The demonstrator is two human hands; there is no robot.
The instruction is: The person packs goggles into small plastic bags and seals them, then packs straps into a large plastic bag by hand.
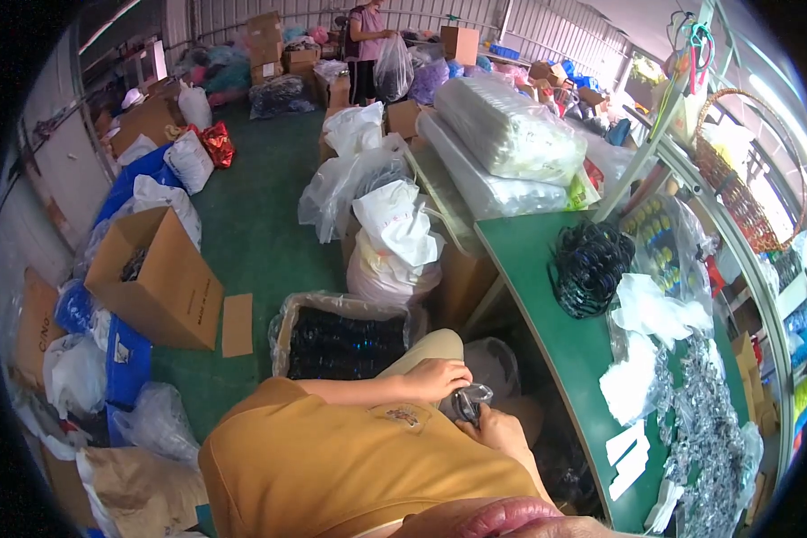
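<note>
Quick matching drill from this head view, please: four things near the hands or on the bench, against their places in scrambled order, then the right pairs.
Things:
1. small clear piece
2. pile of black rings
3. open cardboard box
4. lined box of dark parts

Places:
A. on the green floor, far left
B. between both hands, over the lap
C. on the green bench top
D. on the floor just beyond the knee

Pairs: 1-B, 2-C, 3-A, 4-D

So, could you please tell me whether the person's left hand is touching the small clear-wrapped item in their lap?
Touching: the head view shows the left hand with its fingers closed over the top of the clear-wrapped item.
</note>
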